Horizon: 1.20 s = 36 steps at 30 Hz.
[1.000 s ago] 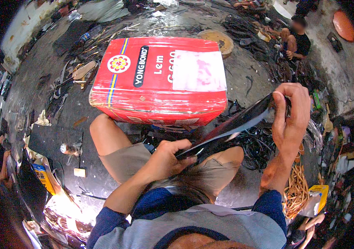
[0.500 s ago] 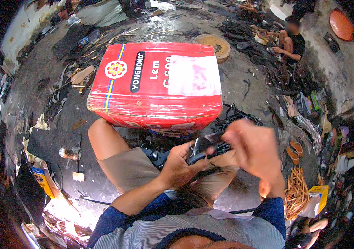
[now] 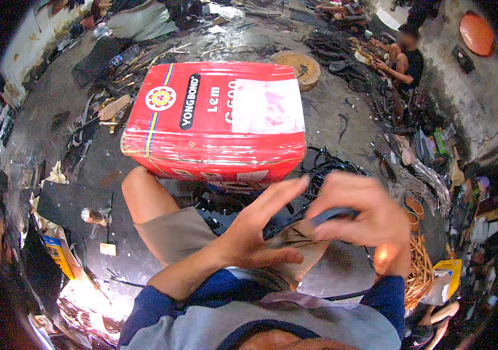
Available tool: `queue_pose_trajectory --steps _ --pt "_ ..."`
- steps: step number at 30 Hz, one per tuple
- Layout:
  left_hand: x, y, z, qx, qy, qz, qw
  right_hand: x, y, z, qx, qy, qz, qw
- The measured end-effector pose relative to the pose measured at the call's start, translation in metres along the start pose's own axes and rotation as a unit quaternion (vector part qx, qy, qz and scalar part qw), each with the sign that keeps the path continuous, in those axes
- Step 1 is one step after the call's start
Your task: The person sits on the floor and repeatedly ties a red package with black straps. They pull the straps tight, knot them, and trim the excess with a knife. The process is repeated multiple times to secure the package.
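My left hand (image 3: 257, 224) hangs above my lap with its fingers and thumb spread wide, holding nothing. Across a small gap, my right hand (image 3: 357, 207) is curled around a dark, bluish-black curved piece (image 3: 333, 216), which looks like a strip of rubber or leather. Motion blurs that hand, and its fingers cover most of the piece. Just past both hands stands a red carton (image 3: 214, 146) wrapped in clear film, with a white patch on its top. Shiny black strips (image 3: 327, 169) lie tangled beside the carton's right corner.
A bundle of tan strips (image 3: 418, 274) lies by my right elbow. On the left are a black mat (image 3: 74, 204) and a small jar (image 3: 91, 216). Beyond the carton is a round wooden block (image 3: 298, 69). Another person (image 3: 403, 61) sits at the far right by dark scraps.
My left hand has let go of the dark piece and opened. The right hand has moved slightly right and now has a dark piece in its fingers. The view has shifted a little.
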State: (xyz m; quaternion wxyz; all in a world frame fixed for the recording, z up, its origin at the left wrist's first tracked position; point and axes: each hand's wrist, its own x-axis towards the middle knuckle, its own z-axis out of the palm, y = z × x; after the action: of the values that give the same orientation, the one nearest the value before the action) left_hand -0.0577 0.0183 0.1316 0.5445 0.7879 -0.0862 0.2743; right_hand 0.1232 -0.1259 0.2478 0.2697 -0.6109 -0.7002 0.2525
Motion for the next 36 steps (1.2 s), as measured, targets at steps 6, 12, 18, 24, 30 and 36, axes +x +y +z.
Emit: queue_pose_trajectory --steps 6,12,18,24,30,36 --pt "-0.009 -0.025 0.016 -0.446 -0.045 -0.204 0.871 0.036 -0.032 0.016 -0.180 0.029 -0.052 0.982" --pt "-0.048 0.025 -0.122 -0.134 -0.061 -0.366 0.919 0.051 0.009 -0.009 -0.100 0.009 0.090 0.991" --pt "-0.064 0.043 -0.268 0.123 0.121 -0.363 0.916 0.101 0.049 -0.026 0.074 0.016 0.128 0.989" --pt "-0.035 -0.003 -0.334 0.639 0.089 -0.316 0.696 0.135 0.093 -0.028 -0.022 0.104 0.097 0.990" --pt "0.091 -0.051 -0.184 0.392 0.150 -0.022 0.907 0.144 0.089 0.001 -0.188 0.190 0.096 0.959" --pt "0.129 -0.093 -0.106 0.175 0.048 -0.062 0.981 0.138 0.084 0.012 -0.276 0.289 0.098 0.911"
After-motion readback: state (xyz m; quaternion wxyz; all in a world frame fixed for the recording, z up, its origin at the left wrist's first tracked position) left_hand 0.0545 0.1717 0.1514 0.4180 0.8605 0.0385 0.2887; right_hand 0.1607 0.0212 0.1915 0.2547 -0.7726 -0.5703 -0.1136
